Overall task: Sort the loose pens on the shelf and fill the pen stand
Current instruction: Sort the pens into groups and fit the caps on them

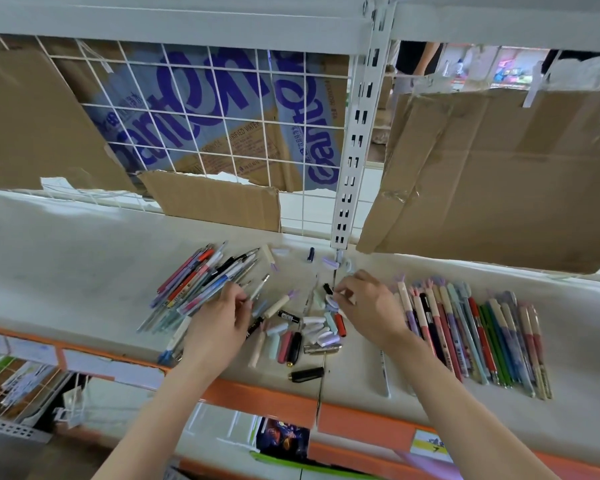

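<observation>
Loose pens lie on a white shelf (84, 258). A heap of thin pens (201, 275) sits left of centre, and my left hand (219, 323) rests on its near end with fingers around a slim pen (258, 289). Between my hands lie scattered caps and short pens (309, 334). My right hand (368, 306) pinches a small pale cap (331, 301) at its fingertips. To the right, a row of pens with decorated tops (471, 334) lies side by side. No pen stand is visible.
Torn cardboard sheets (492, 174) hang behind a white wire grid (222, 109) at the shelf's back. A slotted metal upright (354, 140) divides the bays. The shelf's orange front edge (264, 393) runs below my wrists, with lower shelves of stationery underneath.
</observation>
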Tool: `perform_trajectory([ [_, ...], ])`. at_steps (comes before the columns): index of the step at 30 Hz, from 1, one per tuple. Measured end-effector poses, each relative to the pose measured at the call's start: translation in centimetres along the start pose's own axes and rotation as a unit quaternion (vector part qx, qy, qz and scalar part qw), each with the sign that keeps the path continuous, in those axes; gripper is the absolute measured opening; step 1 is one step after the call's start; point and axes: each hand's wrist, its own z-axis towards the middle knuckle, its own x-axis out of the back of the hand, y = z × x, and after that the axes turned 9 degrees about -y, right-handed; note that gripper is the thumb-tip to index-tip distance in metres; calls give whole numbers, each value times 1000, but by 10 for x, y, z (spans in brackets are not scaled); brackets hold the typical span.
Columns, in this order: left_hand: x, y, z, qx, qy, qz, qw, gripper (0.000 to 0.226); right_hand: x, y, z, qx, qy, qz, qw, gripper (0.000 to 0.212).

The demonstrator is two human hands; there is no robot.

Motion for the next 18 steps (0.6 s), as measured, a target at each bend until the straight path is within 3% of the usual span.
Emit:
perform_trajectory([
  [5,-2,12,-6,11,-35,-108,993,5,-21,-11,17,5,-62,-104,993,23],
  [8,0,12,-9,3,-39,-120,992,5,-17,-14,18,20,-30,19,999,16],
  [11,2,9,-10,-2,-39,-118,992,8,-2,-22,13,34,-62,193,979,12],
  [18,5,14,-10,-22,-50,-116,992,13,4,-27,9,74,-67,200,975,16],
])
